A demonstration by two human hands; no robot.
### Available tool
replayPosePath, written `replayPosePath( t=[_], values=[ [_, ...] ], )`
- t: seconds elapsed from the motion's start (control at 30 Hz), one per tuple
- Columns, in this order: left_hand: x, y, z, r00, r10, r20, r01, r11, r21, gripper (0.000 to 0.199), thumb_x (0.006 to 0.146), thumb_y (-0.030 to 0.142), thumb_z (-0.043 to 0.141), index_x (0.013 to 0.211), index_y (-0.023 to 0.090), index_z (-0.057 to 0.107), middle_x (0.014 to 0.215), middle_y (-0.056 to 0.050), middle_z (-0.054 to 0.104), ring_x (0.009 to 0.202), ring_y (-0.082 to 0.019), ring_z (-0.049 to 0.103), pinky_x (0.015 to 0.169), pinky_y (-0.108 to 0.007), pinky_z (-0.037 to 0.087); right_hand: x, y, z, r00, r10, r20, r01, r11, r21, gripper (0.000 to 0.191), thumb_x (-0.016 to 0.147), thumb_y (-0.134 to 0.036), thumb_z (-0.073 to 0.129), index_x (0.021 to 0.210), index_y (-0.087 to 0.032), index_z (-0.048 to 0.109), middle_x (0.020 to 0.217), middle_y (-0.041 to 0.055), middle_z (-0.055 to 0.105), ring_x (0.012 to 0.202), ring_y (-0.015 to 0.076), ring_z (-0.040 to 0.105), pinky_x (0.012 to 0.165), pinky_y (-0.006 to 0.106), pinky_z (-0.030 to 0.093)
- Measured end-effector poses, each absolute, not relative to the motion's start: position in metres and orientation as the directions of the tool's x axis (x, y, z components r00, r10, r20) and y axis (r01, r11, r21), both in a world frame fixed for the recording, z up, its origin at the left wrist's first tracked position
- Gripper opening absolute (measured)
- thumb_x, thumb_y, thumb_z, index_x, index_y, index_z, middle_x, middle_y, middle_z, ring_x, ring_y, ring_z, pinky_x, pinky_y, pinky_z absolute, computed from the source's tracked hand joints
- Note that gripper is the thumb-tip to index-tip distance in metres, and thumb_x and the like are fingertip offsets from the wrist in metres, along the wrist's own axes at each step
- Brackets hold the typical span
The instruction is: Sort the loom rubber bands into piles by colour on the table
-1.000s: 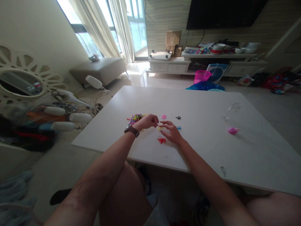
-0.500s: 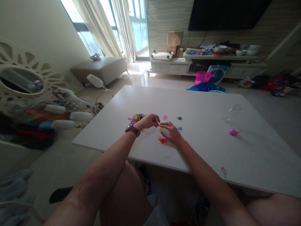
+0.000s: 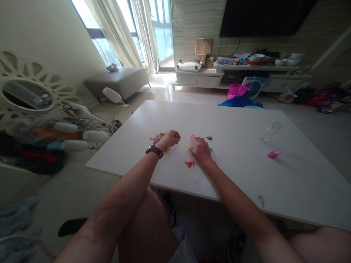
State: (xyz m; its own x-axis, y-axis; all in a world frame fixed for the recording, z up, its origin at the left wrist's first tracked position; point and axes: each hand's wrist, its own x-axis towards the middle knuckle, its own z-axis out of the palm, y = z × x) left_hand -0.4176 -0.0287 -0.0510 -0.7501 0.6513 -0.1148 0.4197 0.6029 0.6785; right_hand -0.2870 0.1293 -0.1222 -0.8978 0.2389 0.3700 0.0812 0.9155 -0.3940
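Note:
My left hand (image 3: 172, 138) is curled closed just right of a multicoloured pile of small rubber bands (image 3: 158, 138), partly covering it. Whatever its pinched fingertips hold is too small to make out. My right hand (image 3: 202, 150) has its fingers stretched forward, with the fingertips at a small pink cluster of bands (image 3: 192, 136). Beside its thumb lies a yellow cluster (image 3: 188, 147). Closer to me is a red cluster (image 3: 189, 164). A black cluster (image 3: 209, 138) lies beyond the right hand, and a blue one (image 3: 211, 149) is partly hidden behind it.
On the right of the white table (image 3: 236, 128) are a purple-pink object (image 3: 273, 154) and a clear plastic item (image 3: 274, 128). A small clear piece (image 3: 261, 201) lies by the front edge. Lamp arms with white shades (image 3: 94, 136) stand left of the table.
My hands have moved apart from each other. The right hand has reached forward to the pink cluster, and the left has drawn back left toward the multicoloured pile. The yellow cluster shows more.

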Motion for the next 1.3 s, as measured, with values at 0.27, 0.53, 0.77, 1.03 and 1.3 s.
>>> replayPosePath(
  t=[0.27, 0.53, 0.77, 1.03, 1.3],
  values=[
    [-0.420, -0.034, -0.050, -0.789, 0.582, -0.196, 0.336, 0.677, 0.655, 0.015, 0.068, 0.006, 0.064, 0.080, 0.013, 0.071, 0.066, -0.004, 0.071, 0.061, -0.014, 0.065, 0.056, -0.019, 0.046, -0.300, 0.128, -0.123, -0.879, 0.270, 0.393, 0.127, 0.927, -0.352, 0.042, 0.091, -0.030, 0.054, 0.131, -0.018, 0.061, 0.139, 0.0145, 0.058, 0.123, 0.0311, 0.047, 0.097, 0.043, 0.040],
    [-0.423, -0.042, -0.050, -0.790, 0.570, -0.226, 0.396, 0.755, 0.523, 0.014, 0.060, 0.006, 0.065, 0.068, 0.015, 0.073, 0.064, -0.004, 0.069, 0.062, -0.014, 0.061, 0.053, -0.020, 0.042, -0.286, 0.133, -0.120, -0.862, 0.314, 0.399, 0.131, 0.897, -0.422, 0.032, 0.092, -0.030, 0.052, 0.118, -0.019, 0.067, 0.129, 0.0132, 0.063, 0.118, 0.0298, 0.050, 0.096, 0.043, 0.040],
    [-0.428, -0.045, -0.055, -0.730, 0.591, -0.342, 0.425, 0.785, 0.451, 0.016, 0.057, 0.005, 0.068, 0.070, 0.013, 0.074, 0.064, -0.005, 0.068, 0.063, -0.016, 0.061, 0.056, -0.022, 0.043, -0.286, 0.130, -0.125, -0.922, 0.253, 0.294, 0.125, 0.911, -0.393, 0.025, 0.093, -0.030, 0.050, 0.108, -0.019, 0.067, 0.119, 0.0122, 0.069, 0.113, 0.0278, 0.053, 0.093, 0.041, 0.039],
    [-0.434, -0.046, -0.057, -0.717, 0.557, -0.418, 0.430, 0.827, 0.363, 0.025, 0.061, 0.009, 0.069, 0.085, 0.013, 0.076, 0.085, -0.006, 0.075, 0.080, -0.018, 0.066, 0.068, -0.022, 0.049, -0.291, 0.125, -0.124, -0.945, 0.210, 0.253, 0.110, 0.927, -0.359, 0.034, 0.098, -0.036, 0.044, 0.123, -0.020, 0.062, 0.142, 0.0093, 0.058, 0.129, 0.0258, 0.047, 0.100, 0.041, 0.035],
    [-0.433, -0.049, -0.059, -0.712, 0.564, -0.418, 0.438, 0.822, 0.363, 0.020, 0.053, 0.003, 0.069, 0.071, 0.013, 0.073, 0.071, -0.004, 0.070, 0.073, -0.019, 0.064, 0.070, -0.025, 0.051, -0.289, 0.127, -0.125, -0.918, 0.262, 0.298, 0.124, 0.902, -0.414, 0.032, 0.098, -0.034, 0.044, 0.119, -0.020, 0.064, 0.139, 0.0095, 0.061, 0.127, 0.0252, 0.050, 0.098, 0.039, 0.037]
  ],
)
